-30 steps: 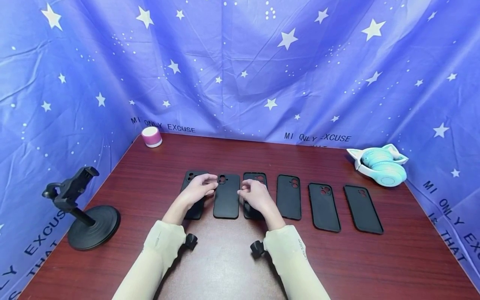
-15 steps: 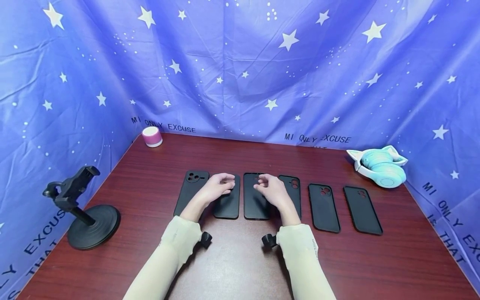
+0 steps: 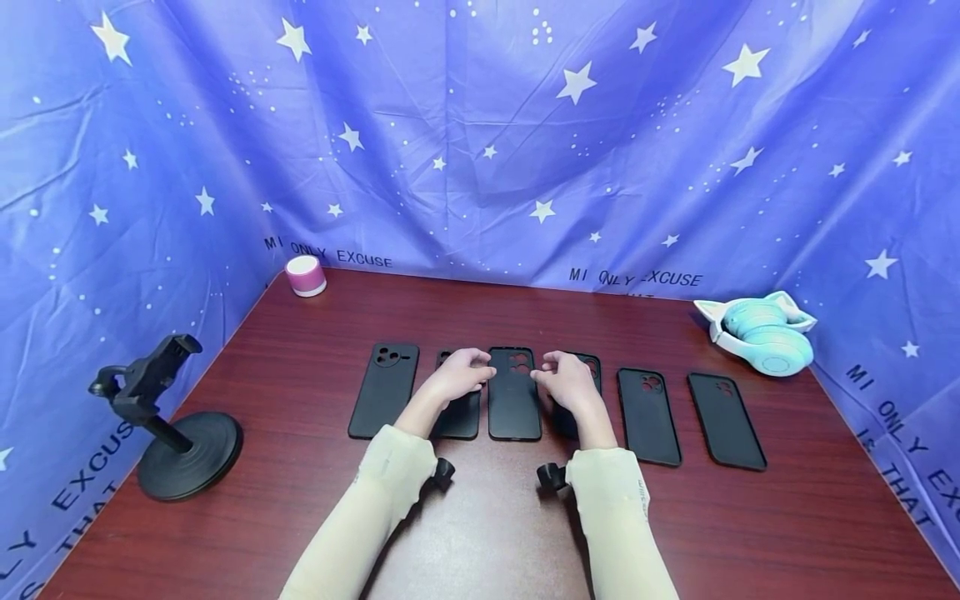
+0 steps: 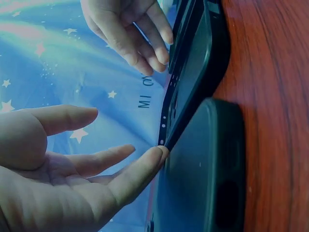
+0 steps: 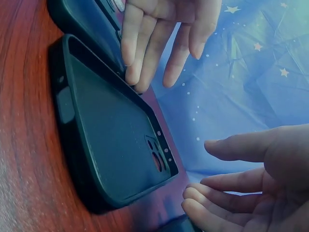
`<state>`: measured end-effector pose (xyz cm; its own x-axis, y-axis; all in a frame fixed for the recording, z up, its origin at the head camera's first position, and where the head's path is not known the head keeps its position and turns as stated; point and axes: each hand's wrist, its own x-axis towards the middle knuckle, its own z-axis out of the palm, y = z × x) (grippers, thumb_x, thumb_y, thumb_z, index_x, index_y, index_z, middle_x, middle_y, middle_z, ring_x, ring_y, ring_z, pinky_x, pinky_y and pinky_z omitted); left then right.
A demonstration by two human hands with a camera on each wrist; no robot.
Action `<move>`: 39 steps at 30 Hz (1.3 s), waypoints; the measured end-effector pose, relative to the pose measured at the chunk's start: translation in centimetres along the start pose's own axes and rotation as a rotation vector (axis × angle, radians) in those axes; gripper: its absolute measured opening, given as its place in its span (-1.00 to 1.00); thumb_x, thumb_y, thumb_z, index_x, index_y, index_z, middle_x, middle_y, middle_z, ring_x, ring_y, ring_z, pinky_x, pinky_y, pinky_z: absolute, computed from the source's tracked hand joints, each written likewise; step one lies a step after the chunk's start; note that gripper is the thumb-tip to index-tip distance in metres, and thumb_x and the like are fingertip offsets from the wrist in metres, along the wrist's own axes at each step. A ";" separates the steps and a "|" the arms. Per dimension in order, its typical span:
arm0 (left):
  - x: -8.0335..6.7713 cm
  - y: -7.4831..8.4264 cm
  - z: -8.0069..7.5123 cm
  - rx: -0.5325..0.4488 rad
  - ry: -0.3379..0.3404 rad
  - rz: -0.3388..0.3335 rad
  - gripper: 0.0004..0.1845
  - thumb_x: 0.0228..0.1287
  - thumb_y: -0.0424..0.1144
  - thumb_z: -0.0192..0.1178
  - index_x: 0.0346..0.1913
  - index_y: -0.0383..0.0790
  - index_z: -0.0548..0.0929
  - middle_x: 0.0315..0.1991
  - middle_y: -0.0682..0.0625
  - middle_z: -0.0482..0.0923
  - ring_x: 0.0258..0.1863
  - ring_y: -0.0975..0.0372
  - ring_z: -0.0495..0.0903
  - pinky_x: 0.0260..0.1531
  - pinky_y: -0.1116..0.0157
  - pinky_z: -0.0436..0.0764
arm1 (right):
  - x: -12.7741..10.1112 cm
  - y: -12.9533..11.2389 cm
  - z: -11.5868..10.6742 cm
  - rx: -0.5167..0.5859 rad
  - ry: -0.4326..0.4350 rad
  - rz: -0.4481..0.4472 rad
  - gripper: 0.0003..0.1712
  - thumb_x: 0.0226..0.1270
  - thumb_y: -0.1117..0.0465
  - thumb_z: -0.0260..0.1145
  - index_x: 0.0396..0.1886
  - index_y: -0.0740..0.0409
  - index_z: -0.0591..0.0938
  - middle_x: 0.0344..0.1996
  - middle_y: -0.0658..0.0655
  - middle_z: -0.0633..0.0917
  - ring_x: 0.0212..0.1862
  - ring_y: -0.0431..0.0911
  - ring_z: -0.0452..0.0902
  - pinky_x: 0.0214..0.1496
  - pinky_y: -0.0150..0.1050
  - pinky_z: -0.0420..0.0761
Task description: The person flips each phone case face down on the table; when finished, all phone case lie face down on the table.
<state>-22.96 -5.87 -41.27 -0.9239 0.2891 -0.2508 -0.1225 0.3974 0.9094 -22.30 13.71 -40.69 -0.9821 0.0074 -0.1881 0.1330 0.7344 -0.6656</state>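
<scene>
Several black phone cases lie in a row on the dark red wooden table (image 3: 480, 533). My left hand (image 3: 459, 377) hovers over the second phone case from the left (image 3: 459, 425), fingers loosely bent toward the third phone case (image 3: 514, 408). On that third case's other side, my right hand (image 3: 570, 385) covers part of the fourth phone case (image 3: 564, 423), its fingers relaxed. The right wrist view shows the third case (image 5: 111, 125) open side up, with camera cutouts at its far end. Fingertips of the left hand (image 4: 72, 193) come right at its edge. Neither hand grips anything.
The first case (image 3: 382, 396) lies at the row's left end; two more cases (image 3: 649, 417) lie right of the hands. A black phone stand (image 3: 183, 450) stands at left, a pink-and-white cylinder (image 3: 305, 277) at back left, cat-ear headphones (image 3: 761, 329) at back right. Starry curtain (image 3: 480, 167) encloses the table.
Both hands have moved right along the row, from either side of the second case to either side of the third. The first case is now uncovered. The cases stay in place.
</scene>
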 end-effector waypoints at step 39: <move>0.1 -0.3 1.0 -0.117 0.031 0.027 -0.51 0.44 -0.29 0.04 0.38 -0.29 0.34 0.33 -0.30 0.33 0.23 -0.06 0.48 0.14 0.10 0.59 | 0.5 0.6 0.8 0.112 -0.101 0.043 -0.50 0.37 0.20 0.25 0.23 0.34 0.48 0.09 0.31 0.58 -0.12 0.00 0.72 -0.07 -0.20 0.70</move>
<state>-22.66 -5.08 -41.91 -0.9381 0.2705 -0.2164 -0.1367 0.2851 0.9487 -22.63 13.63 -41.78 -0.9576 -0.0351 -0.2859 0.1941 0.6549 -0.7304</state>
